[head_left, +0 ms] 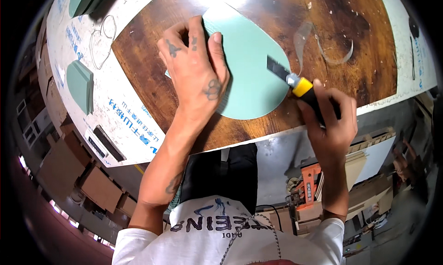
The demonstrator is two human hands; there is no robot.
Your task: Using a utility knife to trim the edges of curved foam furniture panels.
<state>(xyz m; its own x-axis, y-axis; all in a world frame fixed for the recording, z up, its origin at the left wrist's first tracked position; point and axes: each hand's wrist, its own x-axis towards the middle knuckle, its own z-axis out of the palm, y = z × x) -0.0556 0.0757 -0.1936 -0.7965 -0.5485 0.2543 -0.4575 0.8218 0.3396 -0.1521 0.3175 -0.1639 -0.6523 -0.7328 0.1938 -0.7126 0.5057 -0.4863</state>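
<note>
A pale green, rounded panel (254,76), narrower toward its far end, lies on a brown wood-grain board (369,39). My left hand (196,64) bears down on the panel's left side, fingers bent and thumb lying along its face. Those fingertips are partly hidden. In my right hand (332,119) is a utility knife (303,87) with a yellow collar and dark handle. Its extended blade points up and left, over the panel's right edge. Beyond the knife, thin translucent curled strips (302,41) rest on the board.
Green stacked pieces (80,87) sit on the white printed table (104,119) at left, with more at the far left corner. A thin loop of cord (102,43) and a dark bar (109,142) are there too. Below right stands an orange machine (310,186) beside leaning panels (376,159).
</note>
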